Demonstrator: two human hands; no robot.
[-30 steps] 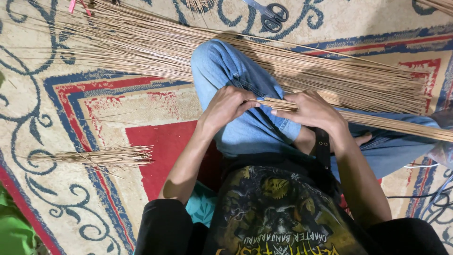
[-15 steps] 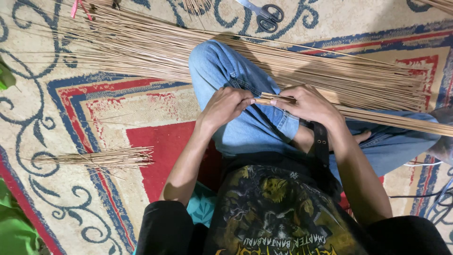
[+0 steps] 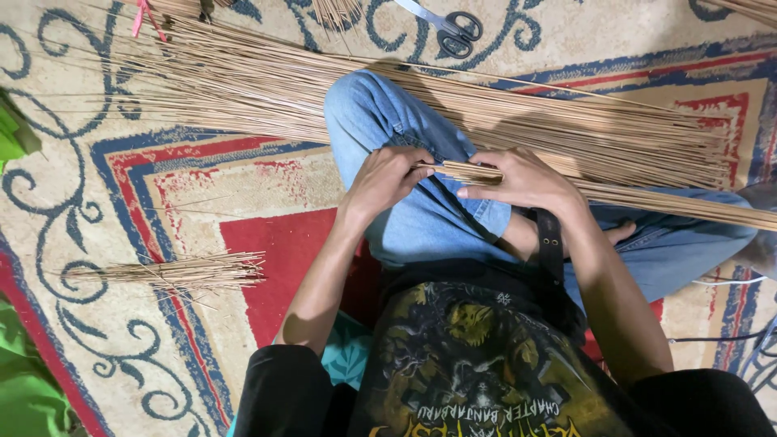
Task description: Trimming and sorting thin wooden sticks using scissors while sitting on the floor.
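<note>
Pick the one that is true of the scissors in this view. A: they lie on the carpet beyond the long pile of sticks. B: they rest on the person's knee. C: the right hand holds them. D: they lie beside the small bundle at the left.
A: the scissors lie on the carpet beyond the long pile of sticks, apart from both hands.

Floor covered by a patterned carpet [image 3: 121,202]: cream ground, dark blue scrollwork, red and blue border bands, and a solid red panel [image 3: 283,259] near its middle. Green cloth [image 3: 24,396] lies at the carpet's lower left edge, with another green scrap [image 3: 12,133] at the left edge. Light even, soft shadows.
</note>
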